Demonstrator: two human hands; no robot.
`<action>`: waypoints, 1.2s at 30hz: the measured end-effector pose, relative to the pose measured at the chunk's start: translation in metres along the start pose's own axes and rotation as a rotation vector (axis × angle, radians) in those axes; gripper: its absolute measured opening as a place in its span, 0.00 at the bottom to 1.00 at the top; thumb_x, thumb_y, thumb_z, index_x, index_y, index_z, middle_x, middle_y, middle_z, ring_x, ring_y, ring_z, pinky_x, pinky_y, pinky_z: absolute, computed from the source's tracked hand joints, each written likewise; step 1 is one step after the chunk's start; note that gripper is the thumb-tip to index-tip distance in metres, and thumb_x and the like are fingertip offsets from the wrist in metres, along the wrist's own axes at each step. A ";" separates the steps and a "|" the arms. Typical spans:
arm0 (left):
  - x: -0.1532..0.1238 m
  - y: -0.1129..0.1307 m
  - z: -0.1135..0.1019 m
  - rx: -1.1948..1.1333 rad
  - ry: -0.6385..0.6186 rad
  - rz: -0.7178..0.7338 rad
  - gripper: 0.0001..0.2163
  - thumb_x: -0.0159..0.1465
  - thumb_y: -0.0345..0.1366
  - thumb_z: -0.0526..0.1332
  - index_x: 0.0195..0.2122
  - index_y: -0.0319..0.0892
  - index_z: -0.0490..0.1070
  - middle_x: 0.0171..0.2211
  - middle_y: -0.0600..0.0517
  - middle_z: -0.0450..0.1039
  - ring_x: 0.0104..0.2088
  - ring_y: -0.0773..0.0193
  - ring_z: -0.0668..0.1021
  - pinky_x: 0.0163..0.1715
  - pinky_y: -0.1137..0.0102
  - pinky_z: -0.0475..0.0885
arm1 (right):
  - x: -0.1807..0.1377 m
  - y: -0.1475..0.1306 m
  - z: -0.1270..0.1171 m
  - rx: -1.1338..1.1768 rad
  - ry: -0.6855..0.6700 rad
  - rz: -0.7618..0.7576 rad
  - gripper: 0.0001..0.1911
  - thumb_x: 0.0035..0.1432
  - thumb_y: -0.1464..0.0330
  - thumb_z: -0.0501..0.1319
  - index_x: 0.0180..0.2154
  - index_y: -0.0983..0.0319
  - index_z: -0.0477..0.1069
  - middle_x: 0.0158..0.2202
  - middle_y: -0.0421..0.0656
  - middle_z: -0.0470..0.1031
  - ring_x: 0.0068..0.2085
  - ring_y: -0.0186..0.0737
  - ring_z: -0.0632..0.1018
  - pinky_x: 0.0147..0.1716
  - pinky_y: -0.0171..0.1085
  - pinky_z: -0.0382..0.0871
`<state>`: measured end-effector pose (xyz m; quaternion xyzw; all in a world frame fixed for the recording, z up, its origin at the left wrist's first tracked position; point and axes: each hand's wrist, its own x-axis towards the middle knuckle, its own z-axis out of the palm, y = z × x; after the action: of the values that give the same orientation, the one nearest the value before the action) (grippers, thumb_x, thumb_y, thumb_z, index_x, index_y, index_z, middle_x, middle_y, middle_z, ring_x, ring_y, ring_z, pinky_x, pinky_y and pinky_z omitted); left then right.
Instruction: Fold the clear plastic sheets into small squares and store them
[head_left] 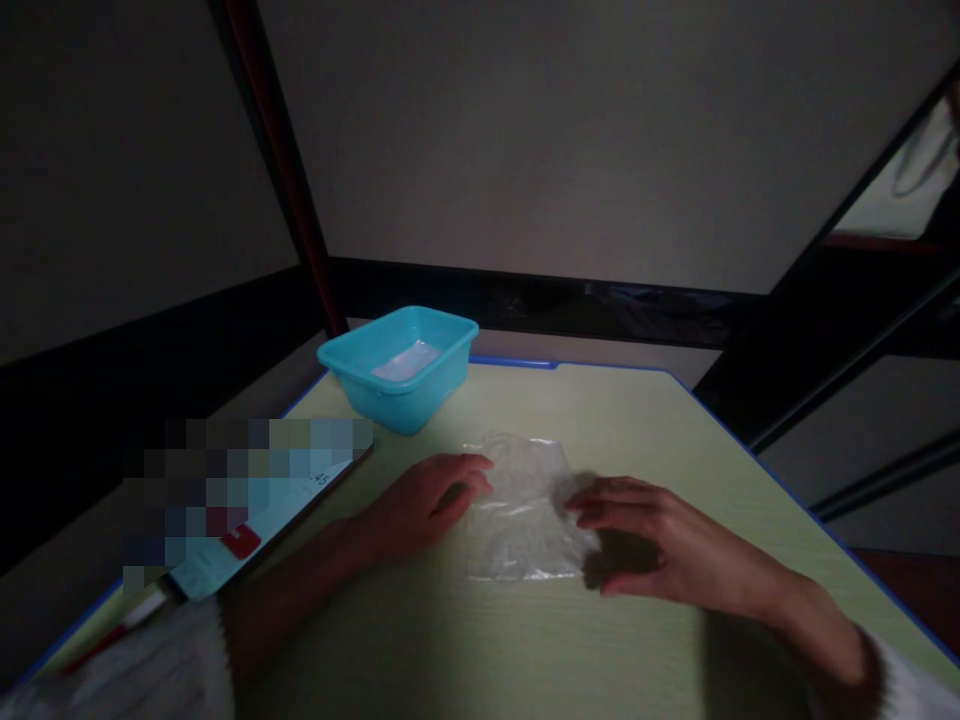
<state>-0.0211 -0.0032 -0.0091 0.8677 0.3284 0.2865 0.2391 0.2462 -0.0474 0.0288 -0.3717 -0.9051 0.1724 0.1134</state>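
A clear plastic bag (521, 510) lies flat and slightly wrinkled on the pale table, between my two hands. At its left edge is my left hand (427, 500), thumb and fingers apart, the fingertips over or touching the plastic; which of the two I cannot tell. My right hand (645, 540) hovers by the bag's right side with its fingers stretched out and the thumb spread away. Its fingertips reach the bag's right edge, and nothing is gripped in it.
A turquoise plastic basin (442, 395) stands at the table's back left, with something whitish and flat (407, 361) inside. Left of my arm lies a partly blurred, light-blue printed box (277, 520). A red-and-white pen-like object (120, 630) is near the left edge. The tabletop (637, 420) has blue edging.
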 end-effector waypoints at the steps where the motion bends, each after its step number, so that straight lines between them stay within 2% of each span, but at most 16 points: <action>1: 0.000 0.001 0.000 0.012 -0.003 -0.007 0.10 0.61 0.32 0.50 0.38 0.41 0.69 0.37 0.50 0.76 0.41 0.63 0.75 0.44 0.68 0.67 | 0.000 -0.002 0.000 -0.031 -0.018 -0.001 0.20 0.47 0.61 0.66 0.42 0.62 0.71 0.44 0.47 0.74 0.46 0.44 0.73 0.45 0.43 0.67; 7: 0.000 -0.001 0.001 0.058 -0.016 -0.004 0.08 0.58 0.29 0.53 0.34 0.41 0.71 0.37 0.50 0.75 0.39 0.64 0.76 0.43 0.69 0.68 | -0.003 -0.010 0.002 -0.122 -0.047 -0.005 0.16 0.50 0.70 0.62 0.44 0.62 0.71 0.43 0.46 0.74 0.45 0.43 0.72 0.45 0.42 0.66; 12: -0.001 -0.003 0.002 0.059 -0.019 0.011 0.09 0.53 0.26 0.57 0.36 0.41 0.70 0.37 0.50 0.75 0.40 0.63 0.75 0.44 0.68 0.68 | -0.004 -0.014 0.004 -0.181 -0.078 0.013 0.16 0.51 0.74 0.57 0.44 0.64 0.69 0.40 0.46 0.74 0.41 0.43 0.73 0.43 0.43 0.67; 21: -0.001 -0.005 0.003 0.035 -0.018 0.011 0.13 0.53 0.23 0.53 0.37 0.41 0.69 0.38 0.51 0.73 0.39 0.64 0.75 0.42 0.69 0.68 | -0.003 -0.019 0.007 -0.206 -0.001 -0.050 0.16 0.48 0.78 0.54 0.40 0.63 0.69 0.38 0.46 0.74 0.41 0.42 0.73 0.42 0.42 0.67; 31: 0.000 -0.006 0.004 0.024 -0.016 0.000 0.15 0.51 0.22 0.52 0.36 0.42 0.70 0.36 0.53 0.74 0.38 0.65 0.75 0.42 0.70 0.69 | -0.003 -0.017 0.012 -0.252 0.020 -0.109 0.13 0.50 0.78 0.53 0.37 0.62 0.71 0.37 0.47 0.75 0.42 0.43 0.73 0.43 0.44 0.68; 36: 0.000 -0.008 0.004 0.022 0.005 0.030 0.13 0.52 0.22 0.52 0.35 0.42 0.70 0.35 0.52 0.74 0.37 0.66 0.75 0.41 0.70 0.69 | -0.003 -0.017 0.014 -0.323 -0.009 -0.138 0.12 0.53 0.76 0.53 0.38 0.65 0.71 0.41 0.48 0.75 0.43 0.45 0.73 0.45 0.46 0.67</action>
<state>-0.0217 0.0008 -0.0171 0.8744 0.3191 0.2885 0.2243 0.2332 -0.0639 0.0223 -0.3214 -0.9449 0.0180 0.0595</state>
